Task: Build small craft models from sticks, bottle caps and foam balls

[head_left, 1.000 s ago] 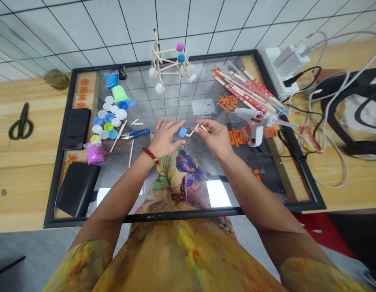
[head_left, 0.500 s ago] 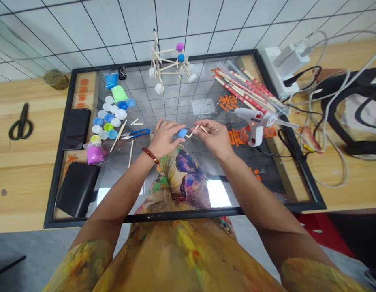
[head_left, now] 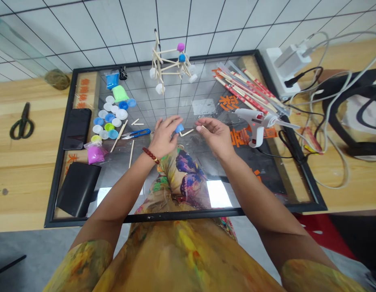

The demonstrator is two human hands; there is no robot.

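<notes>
Between the thumb and fingers of my left hand (head_left: 163, 137) is a light blue cap (head_left: 179, 128), held just above the glass. A short thin wooden stick (head_left: 187, 132) juts from the cap toward the right, with a bend near the cap. My right hand (head_left: 217, 137) is closed in a pinch on another short stick (head_left: 204, 128), mostly covered by the fingers. A small gap separates the right fingertips from the stick on the cap. Farther back stands a stick frame (head_left: 169, 67) with a pink ball (head_left: 180, 47), a blue ball (head_left: 182, 58) and white pieces.
Left of my hands lie blue snips (head_left: 136, 134), loose sticks, several caps (head_left: 109, 117), clay packs (head_left: 96, 154), a phone (head_left: 77, 129) and a black wallet (head_left: 79, 188). On the right are a glue gun (head_left: 256, 121), packaged chopsticks (head_left: 241, 89) and a power strip (head_left: 280, 73) with tangled cables.
My left hand has drawn the blue cap slightly left and up, turning it. The stick on it now sits apart from my right hand, which has barely moved.
</notes>
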